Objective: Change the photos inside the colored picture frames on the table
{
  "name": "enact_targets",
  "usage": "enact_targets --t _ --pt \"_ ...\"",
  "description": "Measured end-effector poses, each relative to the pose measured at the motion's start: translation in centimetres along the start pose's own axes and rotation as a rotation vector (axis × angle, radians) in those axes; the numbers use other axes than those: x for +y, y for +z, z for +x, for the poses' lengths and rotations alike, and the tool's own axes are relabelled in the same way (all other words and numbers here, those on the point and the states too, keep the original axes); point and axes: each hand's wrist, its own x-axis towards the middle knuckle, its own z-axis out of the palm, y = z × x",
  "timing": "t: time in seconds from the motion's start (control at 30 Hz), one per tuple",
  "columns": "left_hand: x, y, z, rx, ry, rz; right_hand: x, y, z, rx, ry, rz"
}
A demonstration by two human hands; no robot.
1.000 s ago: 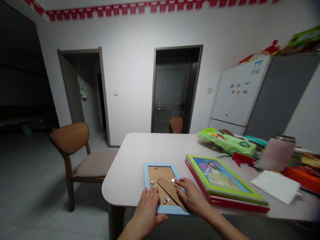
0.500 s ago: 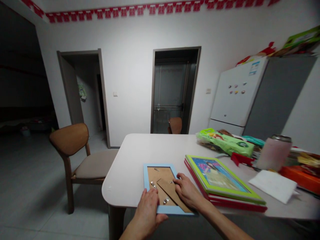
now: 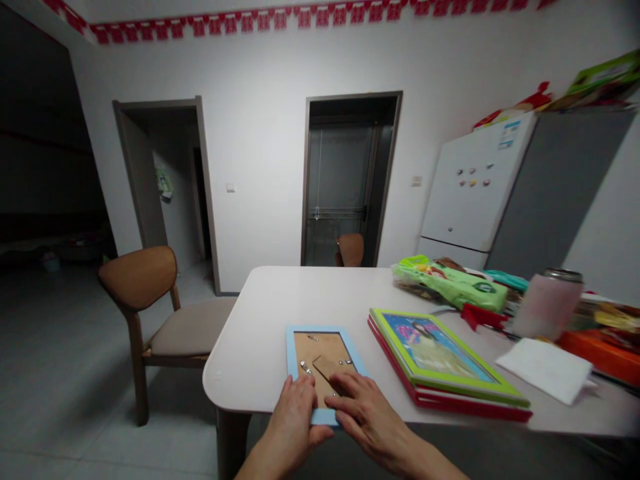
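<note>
A light blue picture frame (image 3: 293, 353) lies face down at the table's near edge, its brown backboard (image 3: 320, 347) and stand leg (image 3: 323, 367) facing up. Small metal clips hold the board; one clip (image 3: 306, 367) shows at the left and another (image 3: 345, 362) at the right. My left hand (image 3: 296, 410) grips the frame's lower left side, fingers on top and thumb by the near edge. Bent over the lower right part is my right hand (image 3: 365, 410), its fingertips pressed close together at the bottom of the backboard. Those fingers cover the lower clip and much of the leg.
To the right lies a stack of frames, a green picture frame (image 3: 450, 353) over red ones (image 3: 470, 410). Beyond are a green packet (image 3: 450, 283), a pink jar (image 3: 550, 305), white paper (image 3: 547, 370) and an orange box (image 3: 607, 357). A wooden chair (image 3: 140, 277) stands left of the table (image 3: 310, 293).
My right hand has moved from the right edge of the frame down and left to its lower part, uncovering the right clip. My left hand and the frame stay nearly in place.
</note>
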Motion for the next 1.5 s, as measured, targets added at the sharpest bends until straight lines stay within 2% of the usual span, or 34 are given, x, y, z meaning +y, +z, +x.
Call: enact_targets --t 0.2,0.43,0.57,0.7,0.83,0.9,1.03,1.2,1.37,1.5 --pt "-0.1 -0.1 -0.2 0.027 -0.004 -0.043 0.5 -0.1 0.0 -0.011 0.010 0.049" --pt "-0.4 -0.3 -0.5 0.028 0.029 -0.061 0.9 1.9 5.1 0.023 0.112 0.049" --pt "-0.5 -0.2 -0.5 0.054 0.034 -0.088 0.6 2.6 6.9 -0.040 0.069 -0.042" --pt "-0.7 0.0 -0.7 0.066 0.030 -0.091 0.2 2.4 6.9 -0.105 0.008 -0.112" --pt "-0.6 -0.3 -0.9 0.048 0.028 -0.093 0.7 2.3 7.0 -0.083 -0.027 -0.042" --pt "-0.4 -0.5 -1.1 0.038 0.027 -0.091 1.5 2.6 7.7 -0.016 0.075 0.042" --pt "-0.3 -0.7 -1.1 0.022 0.021 -0.098 4.1 3.8 10.1 0.083 0.392 0.109" --pt "-0.8 -0.3 -1.1 0.005 0.033 -0.100 6.6 5.5 12.5 0.114 0.595 0.107" --pt "-0.8 -0.1 -0.9 -0.024 0.015 -0.060 6.6 5.6 13.0 0.172 0.687 0.135" --pt "0.3 0.5 0.0 -0.094 -0.070 -0.004 6.0 4.0 12.5 0.246 0.621 0.219"
